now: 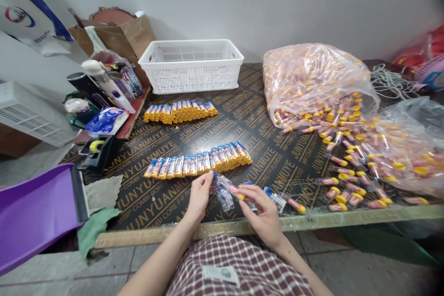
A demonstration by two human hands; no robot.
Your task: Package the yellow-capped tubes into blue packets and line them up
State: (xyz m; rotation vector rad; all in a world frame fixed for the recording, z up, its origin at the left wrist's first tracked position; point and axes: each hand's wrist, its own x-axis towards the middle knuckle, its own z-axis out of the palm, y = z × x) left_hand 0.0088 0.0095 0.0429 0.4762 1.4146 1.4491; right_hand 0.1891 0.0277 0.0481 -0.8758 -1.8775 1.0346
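Between my two hands, over the table's front edge, is a small clear tube (227,187) with a pink inside and a yellow cap. My left hand (200,196) pinches its far, blue end. The fingers of my right hand (261,210) close around its yellow-capped end. Small blue-and-white printed wrappers (226,200) lie on the table just under and beside the hands. Right of my right hand rests a loose yellow-capped tube (296,205). Just beyond my hands, a stacked row of blue-labelled tubes (197,163) stretches across the table.
A second stack of labelled tubes (180,111) lies before a white plastic basket (192,69). At right, a large clear bag (312,74) spills many unlabelled tubes (347,171). A tape dispenser (99,150), bottles (100,78) and a purple dustpan (38,212) are at left.
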